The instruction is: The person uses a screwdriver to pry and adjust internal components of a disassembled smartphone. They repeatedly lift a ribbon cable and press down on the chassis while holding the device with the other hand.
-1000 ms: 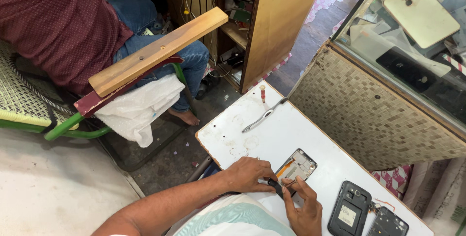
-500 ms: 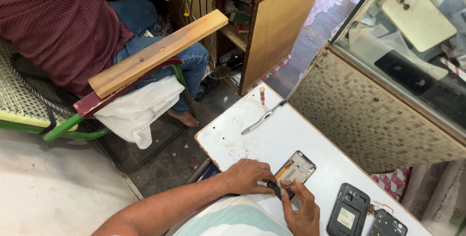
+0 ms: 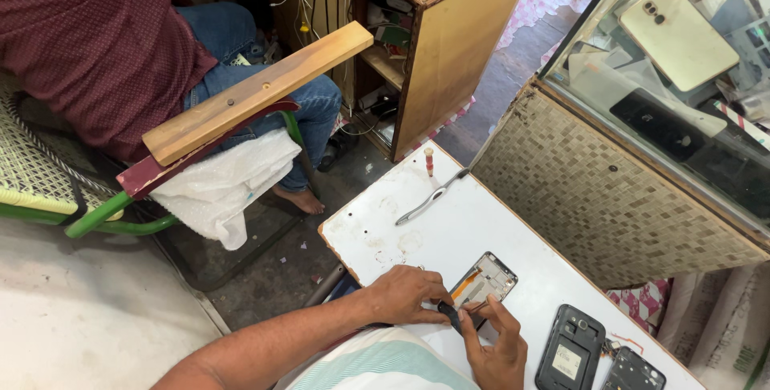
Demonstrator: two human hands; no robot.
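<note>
white bench, phone teardown

white table (image 3: 481, 222) far half bare bar tweezers (image 3: 429, 198). left hand (image 3: 405, 294) fingers pressed together on opened phone frame (image 3: 484, 278) near front edge; right hand (image 3: 497, 350) pinches dark tool (image 3: 451, 316) against it. black phone back (image 3: 568, 350) just right.

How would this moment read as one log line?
left hand: steadies opened phone | right hand: holds dark tool at phone | white table: tweezers

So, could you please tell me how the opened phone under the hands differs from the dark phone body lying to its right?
The opened phone shows orange and silvery insides; the dark phone body is mostly black with a pale rectangle. The opened phone is touched by the left hand and right hand; the dark phone body lies untouched. Both rest on the white table with no back cover.
</note>
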